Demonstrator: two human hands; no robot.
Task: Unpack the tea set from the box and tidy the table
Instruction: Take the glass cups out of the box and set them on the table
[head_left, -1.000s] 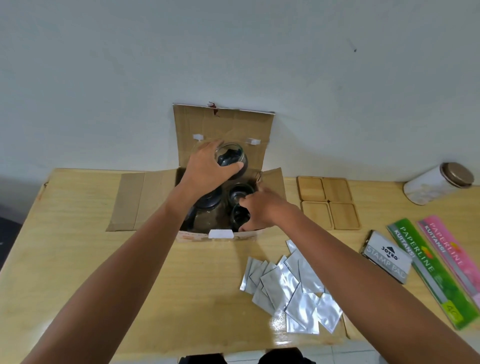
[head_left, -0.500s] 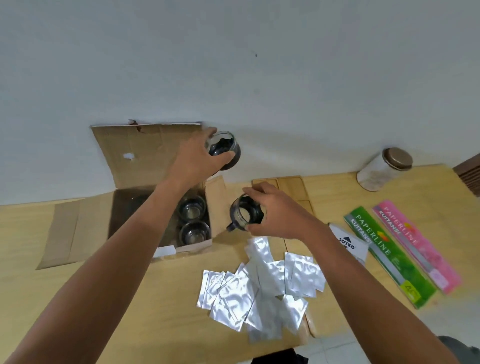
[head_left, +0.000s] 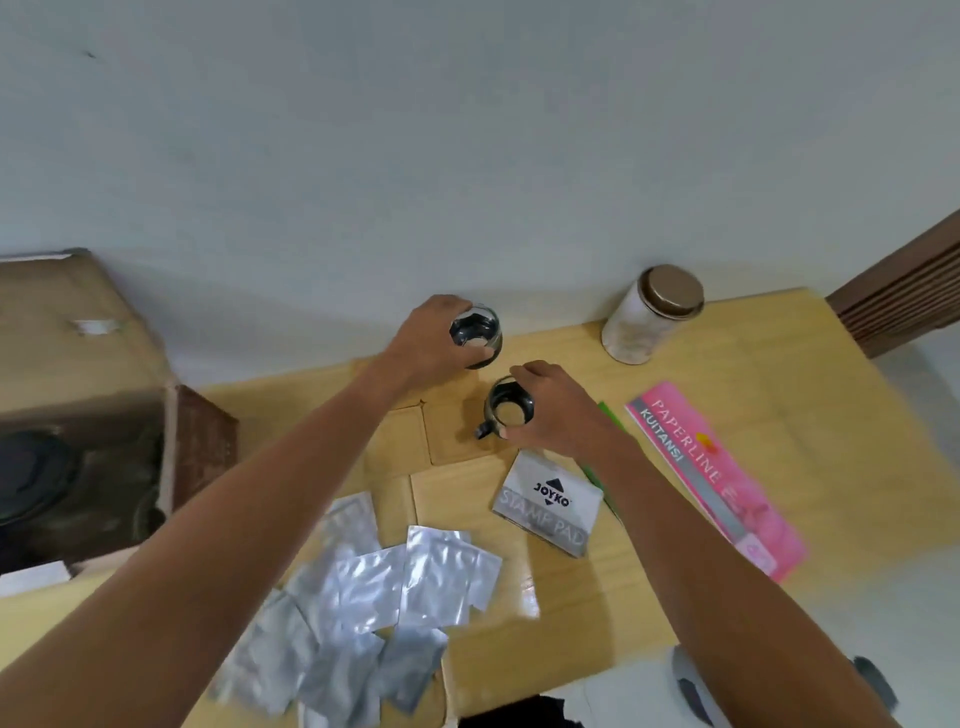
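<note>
i see the left hand (head_left: 431, 338) wrapped around a small clear glass cup with a dark holder (head_left: 476, 335), held near the far edge of the light wooden table (head_left: 779, 364), just by the wall. the right hand (head_left: 558, 410) grips a second small glass cup with a black handle (head_left: 506, 410), its fingers closed round the rim; the cup sits over one of the square wooden coasters (head_left: 452, 441), though i cannot tell whether it touches it. the two cups are near each other but apart. the open brown cardboard box (head_left: 78, 374) stands at the table's left end, with dark round items blurred inside. a heap of silver foil sachets (head_left: 374, 597) lies toward the near edge, between my forearms. a white stamp pad box printed "joyko" (head_left: 548, 501) lies just nearer than the right hand. a pink "paperline" receipt book (head_left: 711, 473) lies toward the right edge, and a white jar with a brown lid (head_left: 652, 314) stands at the far right corner.
</note>
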